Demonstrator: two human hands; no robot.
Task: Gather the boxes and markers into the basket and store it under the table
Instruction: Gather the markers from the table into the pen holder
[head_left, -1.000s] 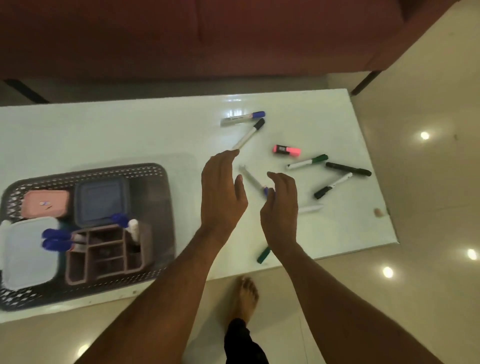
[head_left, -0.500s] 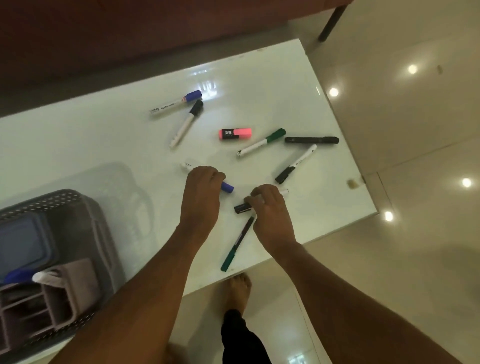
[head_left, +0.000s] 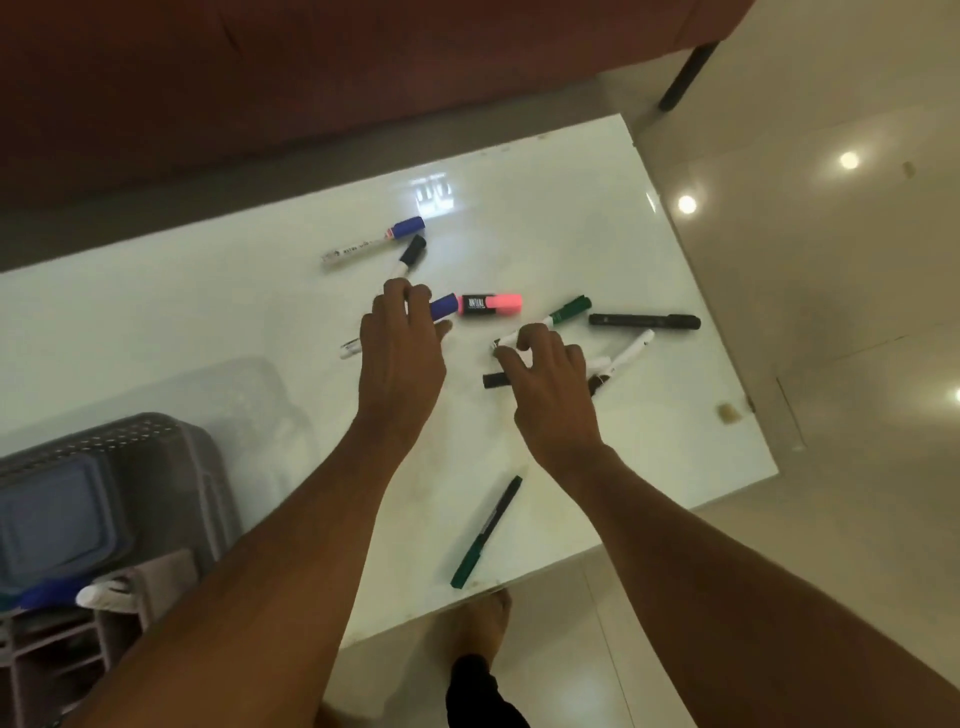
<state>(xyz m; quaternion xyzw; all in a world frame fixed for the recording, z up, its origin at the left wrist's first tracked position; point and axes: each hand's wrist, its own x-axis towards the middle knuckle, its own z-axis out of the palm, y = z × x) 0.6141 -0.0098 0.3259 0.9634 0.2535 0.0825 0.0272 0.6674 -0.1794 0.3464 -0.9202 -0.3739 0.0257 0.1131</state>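
My left hand (head_left: 402, 358) grips a blue-capped white marker (head_left: 443, 306), whose cap lies beside a pink highlighter (head_left: 491, 305). My right hand (head_left: 548, 384) holds a black-capped marker (head_left: 493, 380), and its thumb and forefinger touch the white end of a green-capped marker (head_left: 566, 310). Loose on the white table (head_left: 675, 447) lie another blue-capped marker (head_left: 371, 241), a black-capped one (head_left: 410, 254), a black marker (head_left: 644, 321), a white marker with a dark cap (head_left: 626, 356) and a green pen (head_left: 485, 532) by the front edge. The grey basket (head_left: 156, 436) at the lower left holds a blue box (head_left: 52, 514).
A brownish organiser (head_left: 57, 654) and a blue marker (head_left: 44, 595) also sit in the basket. A dark red sofa (head_left: 311, 78) runs behind the table. The table's right edge drops to a tiled floor (head_left: 831, 364). My foot (head_left: 478, 623) shows below the front edge.
Both hands have moved farther across the table with their markers. The left carried the blue-capped marker up beside the pink highlighter. The right reached the green-capped marker.
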